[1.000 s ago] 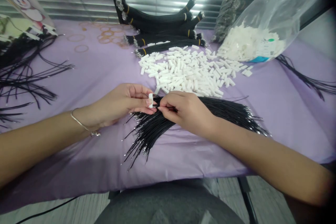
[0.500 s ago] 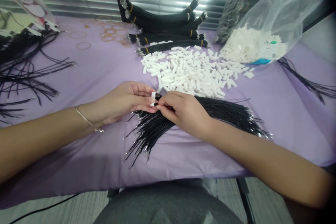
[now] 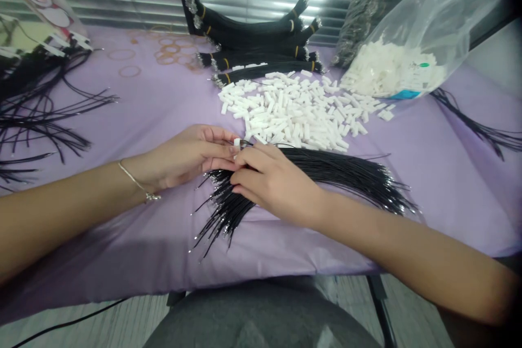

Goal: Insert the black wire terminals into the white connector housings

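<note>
Head view, item under inspection: one small white piece [image 3: 237,142], at the middle of the surface [image 3: 155,114], just at the 6 o'clock edge of the pile of white pieces [image 3: 293,109].

Change noted: a second ago the white piece stood clear and upright between the left thumb and forefinger. Now only its top edge shows. The right hand [image 3: 275,182] has moved toward 9 o'clock and closed over it, knuckles up.

Hands: both are together, fingertip to fingertip. The left hand [image 3: 190,155] is pinched on the white piece. The right hand is bunched tight against it, apparently on the end of a single cord [image 3: 246,143], though the contact itself is hidden.

Judgement: the cord end looks to be pressed into the piece at this moment; whether it is seated cannot be told.

Surroundings:
- A loose cord bundle [image 3: 338,171] lies under the right hand and runs toward 3 o'clock, with metal-tipped ends fanned toward 6 o'clock.
- A plastic bag [image 3: 408,22] of more white pieces is at 1 o'clock.
- Tied bundles [image 3: 253,27] are at 12 o'clock.
- Rubber bands [image 3: 129,71] are at 11 o'clock.
- Scattered cords [image 3: 41,119] are at 9 o'clock.
- A bracelet [image 3: 136,186] is on the left wrist.
</note>
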A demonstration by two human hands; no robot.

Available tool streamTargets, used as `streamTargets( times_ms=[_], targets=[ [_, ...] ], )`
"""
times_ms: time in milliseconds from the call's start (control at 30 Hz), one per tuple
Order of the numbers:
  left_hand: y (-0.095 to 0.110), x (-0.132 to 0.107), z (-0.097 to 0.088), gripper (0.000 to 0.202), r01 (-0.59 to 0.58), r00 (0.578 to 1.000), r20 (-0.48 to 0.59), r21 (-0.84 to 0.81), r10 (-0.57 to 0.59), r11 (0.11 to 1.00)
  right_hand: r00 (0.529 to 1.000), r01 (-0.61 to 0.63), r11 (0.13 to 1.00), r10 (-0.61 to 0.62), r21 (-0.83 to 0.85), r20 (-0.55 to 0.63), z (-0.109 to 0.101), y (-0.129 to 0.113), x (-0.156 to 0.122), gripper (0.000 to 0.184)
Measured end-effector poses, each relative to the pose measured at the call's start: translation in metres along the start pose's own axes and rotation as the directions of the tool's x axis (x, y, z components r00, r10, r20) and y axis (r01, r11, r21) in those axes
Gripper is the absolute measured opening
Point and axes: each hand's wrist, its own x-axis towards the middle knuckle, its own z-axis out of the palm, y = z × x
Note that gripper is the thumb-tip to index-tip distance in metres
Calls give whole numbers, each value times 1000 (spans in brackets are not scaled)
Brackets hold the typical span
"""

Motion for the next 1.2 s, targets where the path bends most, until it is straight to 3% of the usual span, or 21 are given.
streamTargets(
  times_ms=[167, 400, 567, 767, 1200],
  targets=[
    [-1, 2, 2, 20, -6, 1000, -11, 37, 6, 999, 995, -100, 979, 94, 179, 44, 6, 2, 2, 12],
    [0, 2, 2, 15, -9, 1000, -9, 8, 9, 1000, 986, -164, 975, 157, 151, 53, 9, -2, -1, 17],
    [0, 1, 1, 19, 0, 1000, 6, -7, 0, 1000, 967, -245, 932, 255, 266, -4, -3, 5, -4, 10],
    [2, 1, 1, 15, 5, 1000, 19, 4, -5, 1000, 916, -388, 899, 400, 204, -19, -8, 14, -7, 4],
    [0, 1, -1, 15, -8, 1000, 29, -13, 8, 1000, 901, -434, 895, 429, 107, 66, -7, 13, -7, 9]
  ],
)
